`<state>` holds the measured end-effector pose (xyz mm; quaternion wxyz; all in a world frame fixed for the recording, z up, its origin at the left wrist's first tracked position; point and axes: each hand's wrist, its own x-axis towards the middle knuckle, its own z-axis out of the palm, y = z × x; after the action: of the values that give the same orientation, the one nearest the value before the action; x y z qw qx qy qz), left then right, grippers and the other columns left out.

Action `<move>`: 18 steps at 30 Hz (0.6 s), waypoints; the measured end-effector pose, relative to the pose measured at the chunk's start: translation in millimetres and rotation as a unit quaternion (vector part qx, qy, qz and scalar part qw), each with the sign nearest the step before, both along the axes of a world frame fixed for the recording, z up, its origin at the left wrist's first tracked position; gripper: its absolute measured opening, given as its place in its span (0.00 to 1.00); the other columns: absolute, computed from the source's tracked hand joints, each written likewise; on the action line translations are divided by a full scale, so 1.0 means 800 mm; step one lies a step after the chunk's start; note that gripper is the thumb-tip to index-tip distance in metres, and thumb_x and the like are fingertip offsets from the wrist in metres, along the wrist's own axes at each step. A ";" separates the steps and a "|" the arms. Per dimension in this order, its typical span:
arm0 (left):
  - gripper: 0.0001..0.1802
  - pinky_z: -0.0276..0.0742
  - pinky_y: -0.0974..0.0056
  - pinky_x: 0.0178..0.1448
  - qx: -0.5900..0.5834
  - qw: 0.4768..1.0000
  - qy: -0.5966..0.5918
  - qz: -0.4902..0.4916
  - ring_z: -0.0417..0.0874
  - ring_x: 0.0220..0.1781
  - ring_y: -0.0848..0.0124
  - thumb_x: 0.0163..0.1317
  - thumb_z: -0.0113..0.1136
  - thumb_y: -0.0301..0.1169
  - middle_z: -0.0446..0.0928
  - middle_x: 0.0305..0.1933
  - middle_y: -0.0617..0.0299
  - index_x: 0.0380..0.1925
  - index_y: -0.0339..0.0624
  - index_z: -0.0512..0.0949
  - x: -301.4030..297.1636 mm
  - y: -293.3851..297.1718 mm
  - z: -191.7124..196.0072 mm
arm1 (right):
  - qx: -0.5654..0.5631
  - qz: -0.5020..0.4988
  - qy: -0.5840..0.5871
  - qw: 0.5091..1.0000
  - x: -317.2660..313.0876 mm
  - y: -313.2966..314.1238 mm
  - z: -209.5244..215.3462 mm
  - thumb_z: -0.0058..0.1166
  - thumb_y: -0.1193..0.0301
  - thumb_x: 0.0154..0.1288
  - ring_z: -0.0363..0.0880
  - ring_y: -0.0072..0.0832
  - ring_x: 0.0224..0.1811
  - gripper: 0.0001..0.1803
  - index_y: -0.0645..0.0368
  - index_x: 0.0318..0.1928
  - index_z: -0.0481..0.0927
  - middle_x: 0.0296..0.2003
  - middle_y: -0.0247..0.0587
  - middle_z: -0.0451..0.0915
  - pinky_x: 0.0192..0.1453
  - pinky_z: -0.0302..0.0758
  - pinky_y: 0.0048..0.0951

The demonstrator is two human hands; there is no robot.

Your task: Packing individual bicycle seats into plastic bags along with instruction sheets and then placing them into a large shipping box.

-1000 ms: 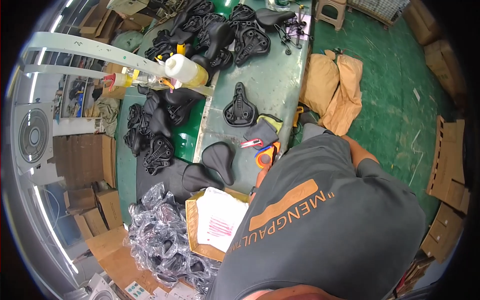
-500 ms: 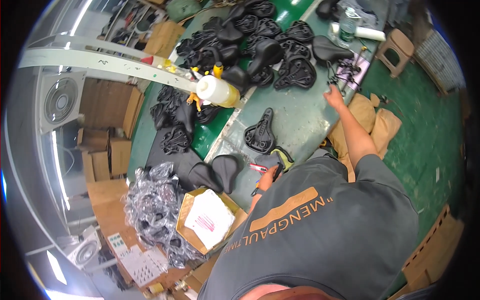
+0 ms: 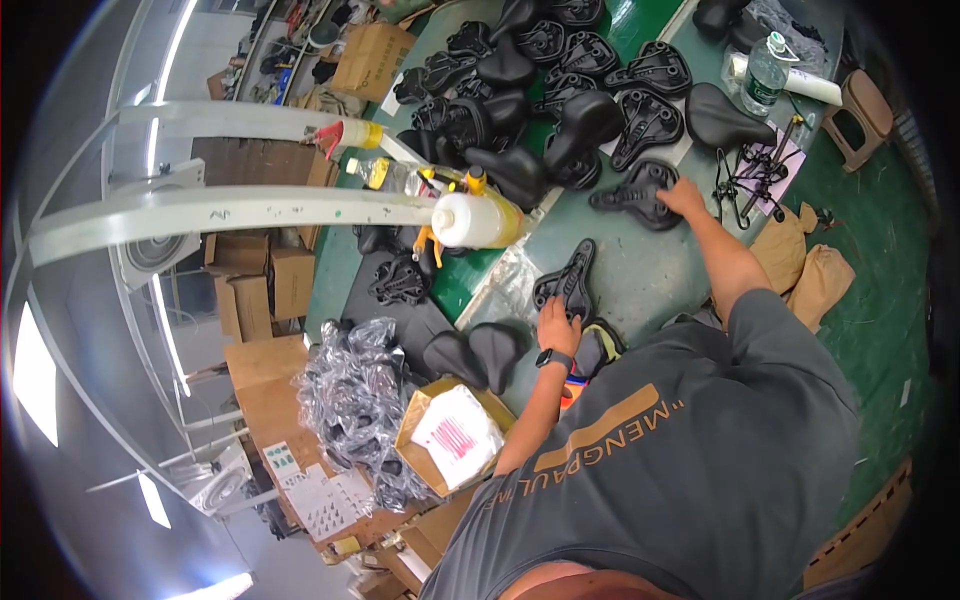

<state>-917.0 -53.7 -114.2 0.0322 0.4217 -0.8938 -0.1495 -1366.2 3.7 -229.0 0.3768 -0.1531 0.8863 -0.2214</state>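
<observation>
My left hand [image 3: 558, 330] rests with fingers stretched out on the wide end of an upturned black bicycle saddle [image 3: 570, 280], its ribbed underside showing. Farther right, my right hand [image 3: 682, 198] grips the wide end of another upturned bicycle saddle [image 3: 632, 196], whose nose points left. By my left wrist lie a grey and lime item [image 3: 600, 346] and a small orange thing [image 3: 573, 390], partly hidden by my arm. Right of my right hand, a bunch of thin black metal parts [image 3: 750, 180] sits on a pink sheet.
Many black saddles [image 3: 585, 130] are heaped at the back. A clear bottle [image 3: 764, 78] stands at the far right. A white bottle with yellow liquid [image 3: 478, 220] hangs by a white beam [image 3: 240, 207]. An open carton [image 3: 420, 458] and plastic-wrapped saddles [image 3: 350, 410] are at left.
My right hand has left the black metal parts and moved left onto a saddle. My left hand has moved forward onto the nearer saddle. The red utility knife is no longer visible beside it.
</observation>
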 end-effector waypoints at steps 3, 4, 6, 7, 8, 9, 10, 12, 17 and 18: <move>0.42 0.68 0.45 0.77 -0.005 0.997 -0.076 -0.015 0.72 0.74 0.46 0.59 0.74 0.39 0.72 0.73 0.45 0.72 0.40 0.69 -0.007 -0.044 -0.030 | -0.009 -0.014 0.001 1.000 0.064 0.009 -0.009 0.70 0.46 0.52 0.77 0.64 0.67 0.55 0.64 0.74 0.64 0.68 0.69 0.73 0.70 0.77 0.53; 0.44 0.68 0.44 0.76 -0.006 0.994 -0.108 -0.025 0.72 0.74 0.47 0.58 0.75 0.42 0.73 0.71 0.45 0.72 0.42 0.68 -0.003 -0.056 -0.044 | -0.017 -0.005 -0.005 1.000 0.087 0.009 -0.004 0.70 0.46 0.51 0.77 0.66 0.66 0.58 0.65 0.76 0.60 0.67 0.72 0.73 0.70 0.77 0.53; 0.46 0.69 0.45 0.75 0.012 0.989 -0.140 -0.048 0.75 0.71 0.49 0.55 0.77 0.46 0.75 0.68 0.47 0.72 0.43 0.68 -0.011 -0.068 -0.060 | -0.013 -0.009 -0.024 1.000 0.124 0.022 -0.012 0.70 0.46 0.52 0.77 0.66 0.66 0.63 0.64 0.80 0.52 0.67 0.72 0.72 0.71 0.75 0.53; 0.47 0.69 0.45 0.75 0.025 0.981 -0.185 -0.051 0.77 0.69 0.49 0.55 0.77 0.47 0.76 0.66 0.48 0.72 0.45 0.68 -0.024 -0.070 -0.061 | -0.016 -0.027 -0.015 0.999 0.139 0.033 -0.029 0.70 0.47 0.52 0.78 0.65 0.64 0.64 0.64 0.81 0.49 0.66 0.72 0.72 0.68 0.78 0.54; 0.47 0.69 0.45 0.74 0.035 0.972 -0.227 -0.056 0.79 0.67 0.49 0.54 0.78 0.47 0.77 0.64 0.49 0.72 0.46 0.68 -0.035 -0.074 -0.062 | -0.022 -0.046 -0.004 0.999 0.150 0.039 -0.047 0.71 0.48 0.52 0.80 0.65 0.63 0.66 0.63 0.81 0.47 0.66 0.72 0.73 0.65 0.81 0.54; 0.41 0.70 0.45 0.72 0.019 0.974 -0.218 -0.051 0.84 0.60 0.49 0.54 0.77 0.44 0.81 0.59 0.51 0.68 0.51 0.71 -0.025 -0.084 -0.074 | -0.026 -0.061 -0.017 0.998 0.166 0.032 -0.049 0.72 0.50 0.52 0.82 0.64 0.58 0.65 0.64 0.80 0.47 0.65 0.72 0.73 0.56 0.85 0.53; 0.41 0.70 0.45 0.72 0.019 0.975 -0.214 -0.059 0.84 0.60 0.49 0.54 0.77 0.44 0.81 0.59 0.51 0.68 0.51 0.71 -0.019 -0.095 -0.079 | -0.027 -0.079 -0.029 0.996 0.177 0.027 -0.055 0.73 0.51 0.52 0.85 0.64 0.54 0.64 0.65 0.79 0.48 0.64 0.72 0.73 0.48 0.89 0.52; 0.34 0.74 0.46 0.66 0.054 0.979 -0.197 -0.015 0.84 0.60 0.52 0.53 0.76 0.41 0.83 0.55 0.55 0.60 0.52 0.74 -0.011 -0.110 -0.085 | -0.056 -0.096 -0.049 0.993 0.194 0.013 -0.062 0.73 0.53 0.53 0.88 0.62 0.43 0.59 0.69 0.74 0.51 0.62 0.73 0.74 0.29 0.89 0.48; 0.24 0.77 0.45 0.57 0.003 0.986 -0.163 0.037 0.88 0.49 0.52 0.50 0.74 0.34 0.86 0.46 0.58 0.48 0.52 0.78 0.043 -0.152 0.007 | -0.142 -0.042 -0.283 0.948 0.220 -0.029 -0.009 0.74 0.49 0.58 0.83 0.49 0.60 0.60 0.68 0.77 0.51 0.60 0.65 0.79 0.41 0.88 0.45; 0.23 0.78 0.45 0.55 -0.021 0.986 -0.157 0.061 0.88 0.48 0.53 0.50 0.75 0.33 0.86 0.44 0.59 0.47 0.52 0.79 0.068 -0.167 0.033 | -0.139 -0.033 -0.285 0.948 0.209 -0.044 -0.002 0.74 0.49 0.58 0.83 0.49 0.60 0.60 0.68 0.77 0.51 0.60 0.65 0.79 0.41 0.88 0.45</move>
<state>-862.5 -187.2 -88.1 -0.0901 0.4926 -0.8635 -0.0602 -1198.6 -31.7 -230.9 0.5807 -0.1051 0.7071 -0.3896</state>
